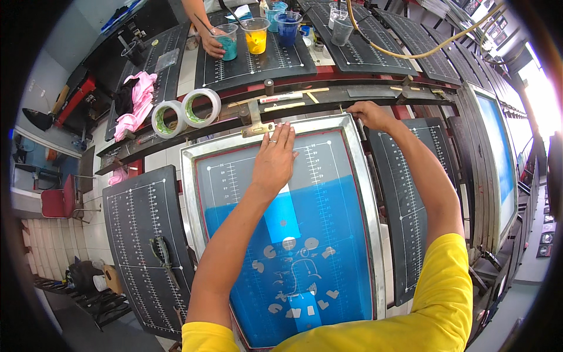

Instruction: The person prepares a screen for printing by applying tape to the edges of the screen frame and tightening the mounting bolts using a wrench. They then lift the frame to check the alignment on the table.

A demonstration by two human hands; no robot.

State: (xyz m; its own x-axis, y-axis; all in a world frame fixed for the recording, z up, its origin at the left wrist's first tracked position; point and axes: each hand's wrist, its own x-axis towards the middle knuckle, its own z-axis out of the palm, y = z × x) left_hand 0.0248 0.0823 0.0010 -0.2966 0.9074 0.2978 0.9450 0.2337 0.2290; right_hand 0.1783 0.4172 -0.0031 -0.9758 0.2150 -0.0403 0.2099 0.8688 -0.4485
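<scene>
A screen-printing frame (378, 258) with a metal rim and blue-coated mesh lies before me, its mesh showing small pale shapes. My left hand (274, 159) is flat with fingers stretched out, resting over the frame's far edge. Just beyond its fingertips sits a brass-coloured clamp plate (257, 128) on the dark crossbar (328, 97). Near the frame's far right corner, my right hand (372, 115) is closed, its fingertips pinched at a small piece by the crossbar. What they grip is too small to make out. Under the mesh, a dark printing board with white scales shows through.
Two tape rolls (201, 108) and a marker (281, 97) lie on the crossbar. Beyond, another person's hand (212, 47) holds a teal ink cup (227, 46) beside yellow (255, 40) and blue (288, 30) cups. Pink cloth (141, 97) hangs left. Pliers (163, 253) rest on the left board.
</scene>
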